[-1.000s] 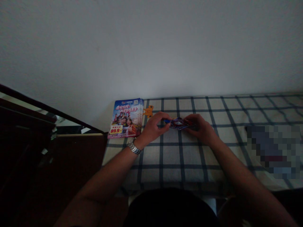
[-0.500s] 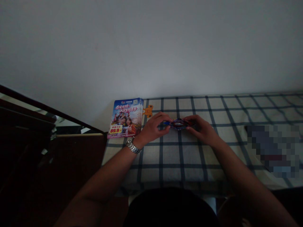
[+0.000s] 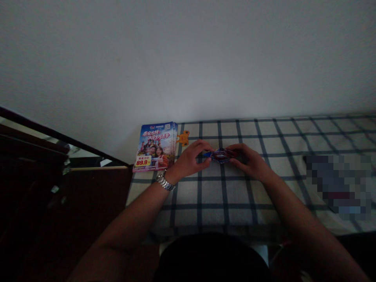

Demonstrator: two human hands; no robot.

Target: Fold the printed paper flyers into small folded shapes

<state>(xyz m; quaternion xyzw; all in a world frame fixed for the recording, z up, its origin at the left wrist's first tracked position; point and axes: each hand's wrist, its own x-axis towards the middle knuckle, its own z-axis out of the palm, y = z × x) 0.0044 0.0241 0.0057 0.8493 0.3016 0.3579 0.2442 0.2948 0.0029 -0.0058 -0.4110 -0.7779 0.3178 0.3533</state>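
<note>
A small folded paper piece, blue and dark red with a pale patch in its middle, is between my two hands above the cloth. At its left end, my left hand pinches it with thumb and fingers; a silver watch is on that wrist. My right hand grips the opposite end, its fingertips partly hidden by the paper. Left of my left hand lies a stack of printed flyers, the top one showing people and "89.9".
A blue-and-white checked cloth covers the table, with an orange bear figure beside the flyers. Behind it rises a plain wall. A blurred-out dark object lies at the right. Dark floor drops away at the left.
The gap in the middle of the folded paper looks narrower and its outline has altered slightly. Both hands keep nearly the same place and grip.
</note>
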